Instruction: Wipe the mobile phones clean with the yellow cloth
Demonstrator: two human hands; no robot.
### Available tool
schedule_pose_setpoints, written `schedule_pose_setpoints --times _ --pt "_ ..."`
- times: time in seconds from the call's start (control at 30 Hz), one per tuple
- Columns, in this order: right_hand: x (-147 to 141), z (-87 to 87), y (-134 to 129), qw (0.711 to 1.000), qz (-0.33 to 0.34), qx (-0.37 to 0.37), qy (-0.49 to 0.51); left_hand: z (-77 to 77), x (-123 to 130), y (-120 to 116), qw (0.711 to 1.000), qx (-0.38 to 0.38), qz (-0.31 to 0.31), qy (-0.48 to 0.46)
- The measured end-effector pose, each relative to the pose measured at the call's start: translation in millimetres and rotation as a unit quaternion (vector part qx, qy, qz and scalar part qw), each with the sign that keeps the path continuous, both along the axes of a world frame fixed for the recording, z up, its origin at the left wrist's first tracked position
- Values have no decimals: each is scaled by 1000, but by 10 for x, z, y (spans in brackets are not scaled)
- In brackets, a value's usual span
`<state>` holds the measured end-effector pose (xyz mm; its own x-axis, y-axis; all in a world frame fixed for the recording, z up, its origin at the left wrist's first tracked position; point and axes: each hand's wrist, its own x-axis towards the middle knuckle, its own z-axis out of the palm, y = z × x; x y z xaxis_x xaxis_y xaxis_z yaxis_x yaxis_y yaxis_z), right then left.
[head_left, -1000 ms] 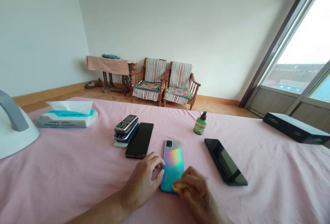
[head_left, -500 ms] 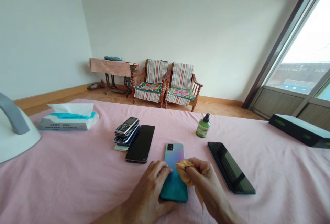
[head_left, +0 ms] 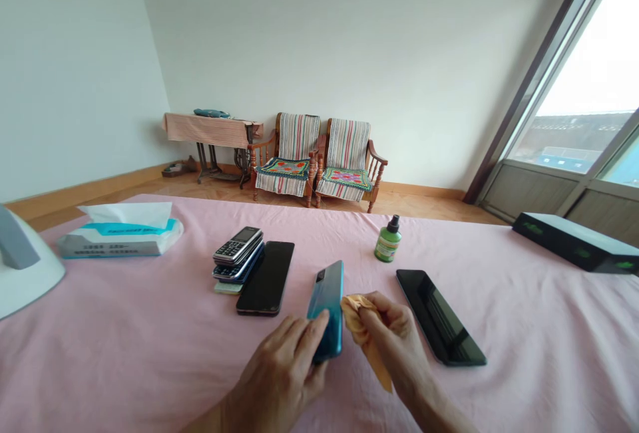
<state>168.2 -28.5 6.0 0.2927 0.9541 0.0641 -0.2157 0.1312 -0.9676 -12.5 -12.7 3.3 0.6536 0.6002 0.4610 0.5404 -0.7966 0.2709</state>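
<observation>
My left hand [head_left: 287,360] grips a blue smartphone [head_left: 324,296] by its lower left side. The phone is tilted up on edge, its back with the dark camera block facing left and its right side edge showing. In my right hand [head_left: 394,333] a bunched yellow cloth [head_left: 360,320] is pinched between thumb and fingers, one end hanging down. The cloth is right beside the phone's right edge; whether it touches I cannot tell. A black phone [head_left: 439,316] lies face up to the right of my right hand.
Left of centre, a stack of keypad phones [head_left: 238,253] leans by another black smartphone [head_left: 267,280]. A green spray bottle [head_left: 388,241] stands farther back. At the left are a tissue pack [head_left: 120,237] and a white appliance [head_left: 24,267]; a black box [head_left: 574,243] sits far right on the pink cloth.
My left hand has tipped the blue smartphone from lying flat up onto its edge. The yellow cloth has gone from over the phone's back to beside its right edge. The view has shifted slightly.
</observation>
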Motion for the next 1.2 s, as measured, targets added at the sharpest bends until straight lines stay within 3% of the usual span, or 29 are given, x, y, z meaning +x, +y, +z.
schedule_pose_setpoints --times 0.13,0.27,0.43,0.5,0.67,0.8,0.9,1.03,1.2 --pt "55 -11 -7 997 -16 23 72 -46 -37 107 990 -76 48 -112" --pt "88 -19 -73 997 -30 16 64 -38 -31 219 960 -176 90 -199" --pt "248 9 -126 998 -56 28 26 -5 14 298 866 -417 63 -269" --pt "429 32 -129 996 -77 41 11 14 24 312 835 -469 52 -283" --pt "1127 40 -148 977 -208 40 -32 64 13 313 816 -513 31 -265" --pt "1600 -32 -181 949 -314 10 -20 70 82 270 780 -562 -2 -274" --pt "1767 -116 -177 943 -331 0 18 79 273 197 749 -597 -37 -286" --pt "1837 -195 -144 941 -337 7 24 90 725 70 710 -626 -62 -317" --pt "1854 -210 -151 934 -356 15 8 32 1408 -38 712 -619 -66 -326"
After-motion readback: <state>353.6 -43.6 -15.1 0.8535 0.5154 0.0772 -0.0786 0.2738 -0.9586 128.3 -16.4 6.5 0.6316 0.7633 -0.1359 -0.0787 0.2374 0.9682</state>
